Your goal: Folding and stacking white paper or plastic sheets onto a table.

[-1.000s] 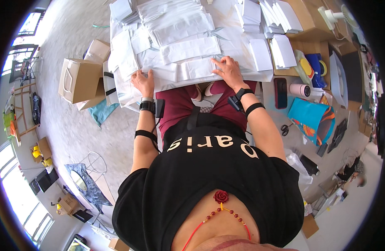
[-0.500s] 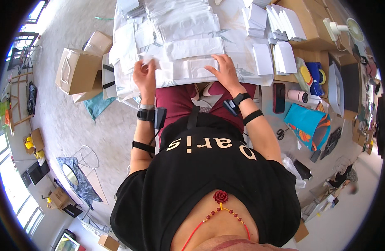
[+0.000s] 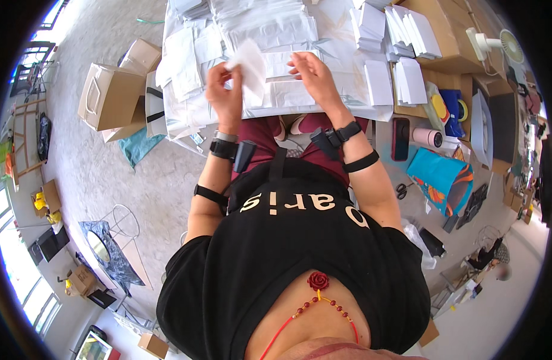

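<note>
Between the thumb and fingers of my left hand is a small white translucent sheet, raised and tilted above the table. My right hand hovers to the right with its fingers apart and nothing in them. Beneath and beside it, flat white paper pieces lie at the table's near edge. Beyond both hands spreads a large pile of thin white sheets. More white sheets lie to the left of my left hand.
Stacks of folded white paper stand on the right. A phone, a pink bottle and a blue bag lie nearby. A small fan sits beyond. Cardboard boxes are on the left.
My left hand has lifted the small white sheet and moved right and inward with it. My right hand has risen off the paper, a little farther from me.
</note>
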Available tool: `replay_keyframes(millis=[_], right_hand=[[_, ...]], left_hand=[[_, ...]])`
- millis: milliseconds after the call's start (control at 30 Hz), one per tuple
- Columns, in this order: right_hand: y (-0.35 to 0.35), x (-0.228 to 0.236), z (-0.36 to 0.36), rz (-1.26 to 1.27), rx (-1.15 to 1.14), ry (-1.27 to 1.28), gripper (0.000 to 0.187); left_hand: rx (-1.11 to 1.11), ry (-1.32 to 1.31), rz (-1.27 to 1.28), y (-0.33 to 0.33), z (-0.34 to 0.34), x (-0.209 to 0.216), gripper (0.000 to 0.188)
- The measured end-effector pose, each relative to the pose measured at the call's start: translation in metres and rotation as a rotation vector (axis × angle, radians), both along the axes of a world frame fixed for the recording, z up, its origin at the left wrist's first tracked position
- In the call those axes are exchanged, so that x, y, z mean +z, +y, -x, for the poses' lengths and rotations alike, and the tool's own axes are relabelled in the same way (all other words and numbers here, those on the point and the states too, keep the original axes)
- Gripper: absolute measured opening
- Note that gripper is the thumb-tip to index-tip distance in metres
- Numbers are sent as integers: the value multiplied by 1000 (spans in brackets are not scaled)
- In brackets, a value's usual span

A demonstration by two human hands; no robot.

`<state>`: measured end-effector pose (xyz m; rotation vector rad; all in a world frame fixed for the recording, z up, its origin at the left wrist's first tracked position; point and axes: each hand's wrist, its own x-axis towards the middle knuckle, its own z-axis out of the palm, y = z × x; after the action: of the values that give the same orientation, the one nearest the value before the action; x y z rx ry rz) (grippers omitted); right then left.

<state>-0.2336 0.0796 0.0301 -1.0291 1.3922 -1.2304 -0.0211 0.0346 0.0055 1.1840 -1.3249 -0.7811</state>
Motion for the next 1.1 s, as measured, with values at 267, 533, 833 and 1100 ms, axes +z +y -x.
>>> replay_keyframes(millis=[267,533,833,1100], right_hand=[[49,-87,59,-71,-238,478,24],[73,-120,50,-111,-271,531,22],[74,-125,27,37,-206,680,30],[76,-128,23,89,-203,740,33]], left_hand=[[410,-65,-48,-33,-96,-50,21],[359,-459,226,-13,-46,-53,42],[-186,-753,-57,43,35,-73,20],[-180,-802,-87,41,45,-84,20]])
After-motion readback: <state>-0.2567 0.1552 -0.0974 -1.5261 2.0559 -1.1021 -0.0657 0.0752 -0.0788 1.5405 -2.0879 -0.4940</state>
